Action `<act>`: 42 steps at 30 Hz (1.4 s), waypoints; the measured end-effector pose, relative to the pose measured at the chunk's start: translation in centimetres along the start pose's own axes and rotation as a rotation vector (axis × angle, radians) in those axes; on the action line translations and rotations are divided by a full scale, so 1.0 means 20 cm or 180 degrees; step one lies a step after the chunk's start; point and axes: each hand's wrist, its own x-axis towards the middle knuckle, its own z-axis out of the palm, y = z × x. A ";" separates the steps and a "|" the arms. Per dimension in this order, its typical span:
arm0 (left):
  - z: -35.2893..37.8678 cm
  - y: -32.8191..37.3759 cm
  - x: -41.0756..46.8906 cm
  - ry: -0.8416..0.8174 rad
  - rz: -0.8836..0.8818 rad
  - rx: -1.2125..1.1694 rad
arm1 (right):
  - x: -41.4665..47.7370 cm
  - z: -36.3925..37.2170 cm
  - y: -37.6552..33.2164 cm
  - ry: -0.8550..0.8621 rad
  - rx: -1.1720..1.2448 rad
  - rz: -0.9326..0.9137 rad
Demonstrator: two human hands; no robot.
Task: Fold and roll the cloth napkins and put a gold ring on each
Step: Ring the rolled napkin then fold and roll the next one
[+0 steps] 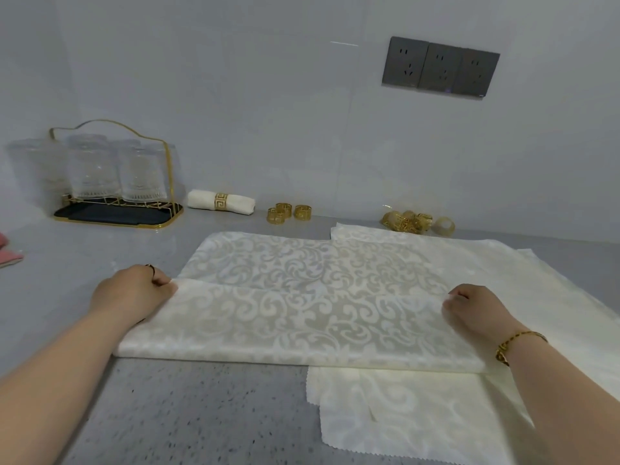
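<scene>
A cream damask napkin [302,273] lies spread on the grey counter, its near part folded over toward the wall. My left hand [134,293] pinches the folded edge at its left corner. My right hand [473,310] pinches the same edge at the right corner. More cream napkins [402,414] lie stacked beneath it, sticking out at the front right. A rolled napkin with a gold ring [221,202] rests by the wall. Three loose gold rings [288,213] sit near it, and a heap of gold rings [412,222] lies further right.
A gold wire rack with upturned glasses [110,176] stands at the back left on a black tray. Something pink [10,255] shows at the left edge. Grey wall sockets [439,67] are mounted above. The speckled counter [188,407] runs to the front.
</scene>
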 end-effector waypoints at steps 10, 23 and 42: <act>0.02 0.05 0.05 0.0323 0.0327 -0.0075 | 0.13 0.11 0.02 0.0152 -0.0936 0.0129; 0.19 0.36 -0.30 -0.1193 0.2333 0.0463 | 0.01 0.17 -0.19 0.1648 -0.0773 -0.1107; 0.13 0.32 -0.26 -0.1535 0.0882 0.0888 | -0.02 0.30 -0.32 -0.1360 -0.1309 -0.1241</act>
